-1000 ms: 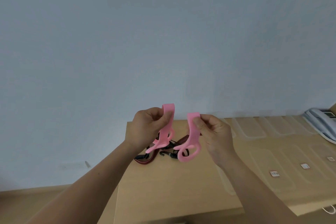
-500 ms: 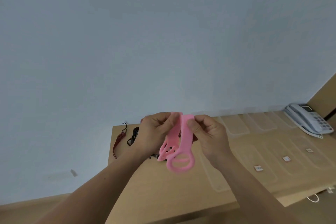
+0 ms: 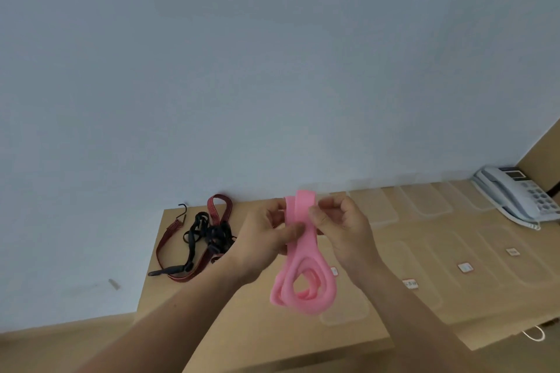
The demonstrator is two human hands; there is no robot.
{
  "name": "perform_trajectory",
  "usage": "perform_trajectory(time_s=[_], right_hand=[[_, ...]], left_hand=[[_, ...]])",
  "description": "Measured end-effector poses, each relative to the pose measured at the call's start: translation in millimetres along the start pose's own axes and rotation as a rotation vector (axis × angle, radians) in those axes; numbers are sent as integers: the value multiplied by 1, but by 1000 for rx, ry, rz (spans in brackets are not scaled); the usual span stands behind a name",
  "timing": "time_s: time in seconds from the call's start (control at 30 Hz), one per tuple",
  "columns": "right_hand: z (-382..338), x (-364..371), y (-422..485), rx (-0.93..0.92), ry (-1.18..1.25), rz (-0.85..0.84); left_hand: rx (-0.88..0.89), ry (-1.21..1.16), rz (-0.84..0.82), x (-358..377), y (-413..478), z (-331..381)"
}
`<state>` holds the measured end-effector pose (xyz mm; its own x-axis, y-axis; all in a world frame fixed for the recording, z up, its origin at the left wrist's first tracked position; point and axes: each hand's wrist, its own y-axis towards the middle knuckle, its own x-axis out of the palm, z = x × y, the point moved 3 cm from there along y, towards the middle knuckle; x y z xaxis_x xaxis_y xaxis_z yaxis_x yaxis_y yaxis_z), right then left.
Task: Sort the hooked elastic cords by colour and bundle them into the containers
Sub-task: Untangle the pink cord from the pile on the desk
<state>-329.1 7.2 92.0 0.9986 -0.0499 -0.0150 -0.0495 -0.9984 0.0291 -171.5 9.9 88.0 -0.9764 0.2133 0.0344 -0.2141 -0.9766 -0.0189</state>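
Both of my hands hold a folded pink elastic band (image 3: pixel 303 251) in the air above the wooden table (image 3: pixel 242 327). My left hand (image 3: pixel 265 239) pinches its folded upper part between thumb and fingers. My right hand (image 3: pixel 342 230) pinches the same folds from the right side. The band's loops hang down below my hands. On the table's far left corner lies a tangle of a dark red striped cord (image 3: pixel 212 209) with a metal hook (image 3: pixel 183 210) and a black cord (image 3: pixel 200 233).
Several clear shallow plastic containers (image 3: pixel 424 203) with small labels (image 3: pixel 465 267) lie in rows across the table to the right. A grey desk telephone (image 3: pixel 521 194) sits at the far right, by a brown panel. A pale wall rises behind the table.
My hands brought the two pink folds together into one bundle. The view swung right, so the red and black cords now show at the left.
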Motion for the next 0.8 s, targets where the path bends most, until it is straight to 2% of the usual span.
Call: perform_trajectory(time_s=[0.1, 0.2, 0.27, 0.37, 0.5, 0.8], right_hand=[[23, -16, -8, 190, -16, -183], [46, -33, -11, 258, -104, -286], [61, -43, -9, 292, -144, -286], [84, -58, -6, 357, -200, -251], [116, -75, 3, 435, -212, -244], [175, -86, 37, 561, -299, -297]], left_hand=[[-99, -94, 62, 14, 13, -16], [-181, -113, 129, 27, 27, -38], [-255, -70, 162, 38, 34, -55], [-355, 45, 126, 56, 44, -83], [-465, 82, 104, 71, 56, -116], [-541, 245, 129, 82, 83, -170]])
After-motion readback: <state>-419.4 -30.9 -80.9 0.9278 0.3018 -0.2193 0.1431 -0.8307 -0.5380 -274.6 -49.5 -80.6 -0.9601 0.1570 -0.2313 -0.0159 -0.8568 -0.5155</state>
